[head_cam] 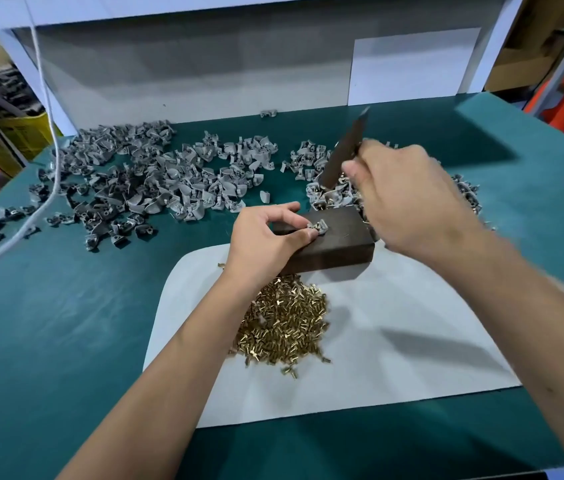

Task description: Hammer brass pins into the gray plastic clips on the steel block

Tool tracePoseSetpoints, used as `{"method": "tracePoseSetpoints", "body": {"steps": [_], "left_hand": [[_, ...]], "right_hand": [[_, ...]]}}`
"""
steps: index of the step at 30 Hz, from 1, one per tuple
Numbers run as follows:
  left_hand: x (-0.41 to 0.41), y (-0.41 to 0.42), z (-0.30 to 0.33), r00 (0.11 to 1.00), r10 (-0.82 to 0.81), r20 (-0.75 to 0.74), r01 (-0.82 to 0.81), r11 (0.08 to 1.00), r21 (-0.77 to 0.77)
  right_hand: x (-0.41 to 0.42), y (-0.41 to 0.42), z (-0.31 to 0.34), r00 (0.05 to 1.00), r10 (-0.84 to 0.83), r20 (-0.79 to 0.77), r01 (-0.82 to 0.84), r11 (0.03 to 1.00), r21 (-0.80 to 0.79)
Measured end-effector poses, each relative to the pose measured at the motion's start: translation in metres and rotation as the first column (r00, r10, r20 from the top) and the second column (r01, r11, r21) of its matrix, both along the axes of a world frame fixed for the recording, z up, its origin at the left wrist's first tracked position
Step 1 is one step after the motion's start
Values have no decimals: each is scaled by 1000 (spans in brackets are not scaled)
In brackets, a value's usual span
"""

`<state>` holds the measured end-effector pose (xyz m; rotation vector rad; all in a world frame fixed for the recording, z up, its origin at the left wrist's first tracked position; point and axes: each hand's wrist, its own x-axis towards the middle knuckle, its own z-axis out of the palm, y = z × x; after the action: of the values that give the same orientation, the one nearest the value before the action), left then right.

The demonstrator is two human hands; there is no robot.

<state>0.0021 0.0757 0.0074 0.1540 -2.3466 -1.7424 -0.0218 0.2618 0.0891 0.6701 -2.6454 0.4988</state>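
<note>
Left grip point(268, 233): pinching one gray clip point(320, 227) with brass pin against top of steel block point(334, 242) on desk point(66, 323). Right grip point(408, 199): closed round dark hammer point(343, 152), raised, blurred, above and right of clip. Brass pins point(287, 323) heaped on white sheet point(395, 348) nearer than left grip; loose gray clips point(156, 174) beyond.
</note>
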Motion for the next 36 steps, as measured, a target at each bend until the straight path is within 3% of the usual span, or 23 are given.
{"method": "tracePoseSetpoints", "body": {"steps": [1,4,7,9,11,14,17,20,23,26,30,33,36], "left_hand": [[0,0,0,1000,2,-1,-2,1000,5],[1,2,2,1000,4,1,-4,1000,18],[2,1,4,1000,1,-2,-1,1000,-4],[2,2,5,1000,-2,-7,2,1000,-10],[3,3,6,1000,2,-11,-2,1000,-17],[5,3,8,1000,2,-21,-2,1000,-12],[4,2,7,1000,5,-14,-5,1000,-15],[1,1,5,1000,0,-12,0,1000,-28],[0,0,3,1000,-1,-17,1,1000,-9],[0,0,2,1000,5,-8,-5,1000,-23],[-1,-1,1,1000,-4,-19,4,1000,-30],[1,0,2,1000,-8,-22,7,1000,-16],[2,0,4,1000,4,-22,-5,1000,-25]], "right_hand": [[4,-4,-4,999,4,36,-3,1000,-17],[12,-8,-16,974,21,226,-58,986,155],[0,0,-3,987,-10,161,-28,973,228],[-3,3,-3,998,-21,58,17,997,71],[4,-3,-11,998,-16,65,16,1000,-4],[8,-6,-16,963,-32,269,-13,987,163],[-3,7,1,982,-75,176,28,966,255],[1,2,-3,991,-76,109,74,997,25],[8,-12,-18,966,-43,253,-12,978,208],[0,0,1,975,-50,216,-18,954,301],[2,-1,3,999,-41,34,39,998,41],[6,-11,-11,978,-17,209,-30,975,222],[-3,-1,-4,978,-17,208,-48,953,301]]}}
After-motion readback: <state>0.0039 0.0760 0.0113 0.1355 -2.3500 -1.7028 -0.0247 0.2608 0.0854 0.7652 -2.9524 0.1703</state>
